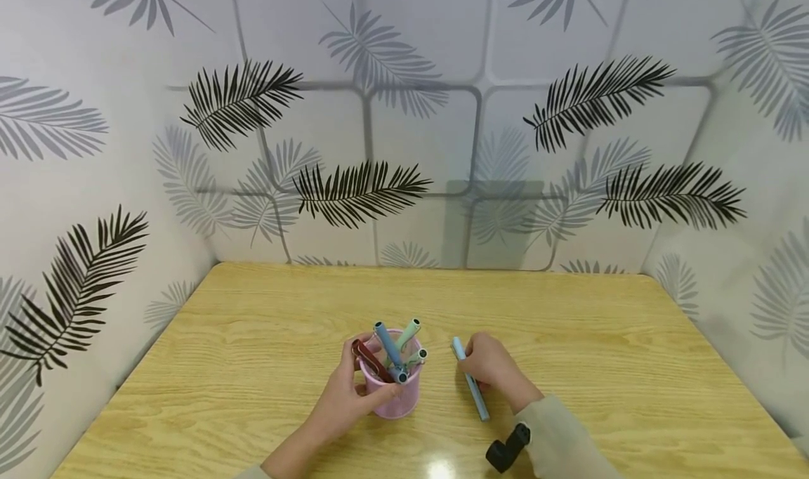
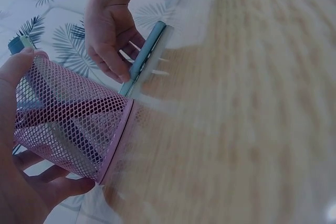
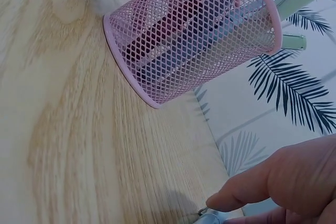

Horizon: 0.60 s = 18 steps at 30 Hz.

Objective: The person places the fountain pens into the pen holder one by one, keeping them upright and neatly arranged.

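A pink mesh pen cup stands on the table, with several pens leaning in it. Among them are a dark red pen, a blue pen and a light green pen. My left hand grips the cup's side, thumb at the front and fingers behind. To the right of the cup, my right hand pinches a light blue pen lying along the tabletop. In the right wrist view only the clip end of that pen shows under the fingertips.
The wooden table reaches back to a wall papered with a leaf pattern. Side walls with the same pattern flank the table. A black band with a small device sits at my right wrist.
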Motion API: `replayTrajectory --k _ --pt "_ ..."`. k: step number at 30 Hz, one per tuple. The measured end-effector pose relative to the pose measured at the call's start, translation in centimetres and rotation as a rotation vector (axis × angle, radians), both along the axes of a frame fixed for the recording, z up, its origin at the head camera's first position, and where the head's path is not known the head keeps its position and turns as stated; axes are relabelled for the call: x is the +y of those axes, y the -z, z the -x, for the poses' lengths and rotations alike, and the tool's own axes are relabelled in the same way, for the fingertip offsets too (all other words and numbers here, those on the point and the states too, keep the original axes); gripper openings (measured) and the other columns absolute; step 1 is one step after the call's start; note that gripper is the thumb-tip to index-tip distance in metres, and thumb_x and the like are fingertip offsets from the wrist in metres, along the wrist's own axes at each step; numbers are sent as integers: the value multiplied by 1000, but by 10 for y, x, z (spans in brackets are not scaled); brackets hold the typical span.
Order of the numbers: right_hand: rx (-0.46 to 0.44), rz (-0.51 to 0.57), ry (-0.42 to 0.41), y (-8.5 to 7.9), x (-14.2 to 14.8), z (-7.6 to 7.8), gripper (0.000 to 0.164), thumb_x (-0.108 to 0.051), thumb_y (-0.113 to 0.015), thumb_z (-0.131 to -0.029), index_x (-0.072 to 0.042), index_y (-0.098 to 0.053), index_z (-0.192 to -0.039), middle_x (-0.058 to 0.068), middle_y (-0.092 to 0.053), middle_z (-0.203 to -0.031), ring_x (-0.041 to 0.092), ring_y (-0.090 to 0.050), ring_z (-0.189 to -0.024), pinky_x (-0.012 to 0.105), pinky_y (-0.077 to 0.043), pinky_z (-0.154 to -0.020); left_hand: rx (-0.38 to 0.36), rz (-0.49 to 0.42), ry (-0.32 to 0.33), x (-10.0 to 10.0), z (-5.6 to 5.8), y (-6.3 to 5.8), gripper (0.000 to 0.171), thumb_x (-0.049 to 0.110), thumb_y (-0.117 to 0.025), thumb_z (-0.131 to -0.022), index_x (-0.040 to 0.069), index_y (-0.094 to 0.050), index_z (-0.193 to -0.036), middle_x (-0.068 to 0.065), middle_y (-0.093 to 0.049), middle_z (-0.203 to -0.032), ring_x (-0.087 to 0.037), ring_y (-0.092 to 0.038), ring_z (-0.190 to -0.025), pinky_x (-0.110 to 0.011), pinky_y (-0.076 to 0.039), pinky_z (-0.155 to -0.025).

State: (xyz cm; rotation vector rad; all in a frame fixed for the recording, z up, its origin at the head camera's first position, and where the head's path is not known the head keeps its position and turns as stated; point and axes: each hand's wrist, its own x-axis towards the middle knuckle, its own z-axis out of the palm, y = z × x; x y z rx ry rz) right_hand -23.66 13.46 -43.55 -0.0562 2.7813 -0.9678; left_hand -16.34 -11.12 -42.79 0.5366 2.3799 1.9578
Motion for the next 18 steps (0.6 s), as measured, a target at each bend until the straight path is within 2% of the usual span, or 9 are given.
replayTrajectory --k 8,14,18 --pt "17 14 19 -2 0 -4 9 -5 -62 -81 -2 -54 -78 7 -51 -61 13 -45 -43 20 -38 -37 21 13 -1 0 0 3 79 17 -74 -81 7 -22 -140 -19 -43 -132 -37 -46 -117 -33 -53 -80" --pt "53 54 41 -4 5 -5 10 -6 -61 -81 1 -55 -85 8 -52 -65 13 -44 -43 21 -38 -36 28 14 -22 -3 12 27 79 22 -75 -80 19 -24 -140 -12 -44 -132 -31 -48 -117 -30 -53 -79" --pt "63 92 59 -6 7 -4 18 -9 -62 -82 4 -55 -94 9 -55 -69 14 -45 -42 22 -39 -36 23 11 -23 -3 11 24 79 23 -75 -80 20 -25 -140 -11 -44 -132 -32 -47 -117 -31 -53 -79"
